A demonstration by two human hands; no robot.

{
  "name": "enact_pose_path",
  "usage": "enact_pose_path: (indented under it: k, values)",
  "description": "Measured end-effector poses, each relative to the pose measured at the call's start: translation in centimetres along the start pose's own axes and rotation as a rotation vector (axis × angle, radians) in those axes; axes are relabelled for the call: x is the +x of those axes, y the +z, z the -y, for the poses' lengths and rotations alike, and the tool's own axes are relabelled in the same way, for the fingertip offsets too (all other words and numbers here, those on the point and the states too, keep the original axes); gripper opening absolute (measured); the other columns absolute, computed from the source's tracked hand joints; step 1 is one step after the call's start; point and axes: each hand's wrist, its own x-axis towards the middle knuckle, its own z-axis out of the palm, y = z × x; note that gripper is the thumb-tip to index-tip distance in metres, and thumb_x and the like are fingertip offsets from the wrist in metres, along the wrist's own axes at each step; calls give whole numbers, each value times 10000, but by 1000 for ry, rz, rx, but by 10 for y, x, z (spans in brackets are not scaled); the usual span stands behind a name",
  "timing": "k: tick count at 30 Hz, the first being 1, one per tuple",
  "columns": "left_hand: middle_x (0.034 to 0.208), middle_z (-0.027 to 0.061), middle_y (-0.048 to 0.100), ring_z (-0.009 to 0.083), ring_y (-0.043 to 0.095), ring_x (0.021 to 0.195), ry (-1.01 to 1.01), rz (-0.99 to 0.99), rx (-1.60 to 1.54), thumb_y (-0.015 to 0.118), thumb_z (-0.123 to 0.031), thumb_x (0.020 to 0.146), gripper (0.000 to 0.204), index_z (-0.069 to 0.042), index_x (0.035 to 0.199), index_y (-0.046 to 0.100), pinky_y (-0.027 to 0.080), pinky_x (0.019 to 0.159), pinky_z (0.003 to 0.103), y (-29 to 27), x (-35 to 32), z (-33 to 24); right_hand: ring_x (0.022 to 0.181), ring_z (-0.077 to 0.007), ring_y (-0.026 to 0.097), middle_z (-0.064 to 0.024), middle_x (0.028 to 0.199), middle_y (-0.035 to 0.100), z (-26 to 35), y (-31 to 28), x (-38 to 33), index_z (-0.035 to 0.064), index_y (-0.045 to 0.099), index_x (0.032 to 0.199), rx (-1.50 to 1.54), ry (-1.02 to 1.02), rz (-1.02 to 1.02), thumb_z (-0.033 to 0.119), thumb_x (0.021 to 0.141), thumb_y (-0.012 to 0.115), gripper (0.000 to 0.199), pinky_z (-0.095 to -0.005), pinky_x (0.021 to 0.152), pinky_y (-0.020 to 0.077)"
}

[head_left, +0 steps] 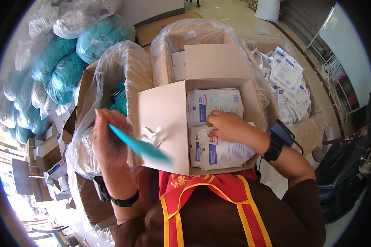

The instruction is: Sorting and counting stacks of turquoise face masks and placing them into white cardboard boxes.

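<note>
- Red apron (228, 185), edged in yellow, lies over a brown garment (294, 206) closest to the camera.
- Black straps circle both wrists, one on the left (125, 201) and one on the right (272, 149); a dark blue device (282, 132) sits at the right wrist.
- Left hand (111, 138), raised over the open carton's left side, grips a flat teal piece (142, 144) by its upper end; the piece slants down to the right, blurred.
- Right hand (228, 126) reaches into the carton with bent fingers on the upper edge of the nearer white packets (228, 154); whether they pinch one, I cannot tell.
- Cardboard carton (252, 96) stands open just beyond the apron, with more white packets (216, 103) in its farther half.
- White scraps (151, 136) lie on its left flap (163, 99).
- Loose teal pieces (119, 101) lie to the left inside a box with a clear plastic liner (111, 66).
- Opened small cartons (51, 152) are jumbled farther left.
- White packets in a loose heap (288, 78) fill a lined box on the right.
- Another lined box (165, 45) stands behind the carton.
- Clear bags full of teal pieces (68, 70) are piled at upper left, with greyish-white bags (86, 18) on top.
- White sack (268, 10) rests on the floor at the far upper right.
</note>
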Motion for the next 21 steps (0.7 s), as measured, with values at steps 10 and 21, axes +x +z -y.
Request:
enact_pose_path:
  k: [10, 21]
  values:
    - [1043, 78, 637, 231, 618, 793, 32, 622, 1270, 713, -171, 809, 438, -95, 1220, 584, 486, 704, 309, 43, -6, 67, 672, -307, 605, -79, 834, 560, 30, -31, -57, 77, 565, 844, 55, -203, -327, 110, 825, 625, 71, -399, 564, 488]
    - [661, 89, 581, 148, 523, 607, -263, 587, 1135, 740, -139, 738, 198, -15, 845, 629, 438, 573, 296, 39, 3, 89, 689, -321, 606, -113, 916, 506, 16, -12, -58, 69, 503, 857, 45, -304, -472, 135, 773, 592, 138, -420, 568, 509]
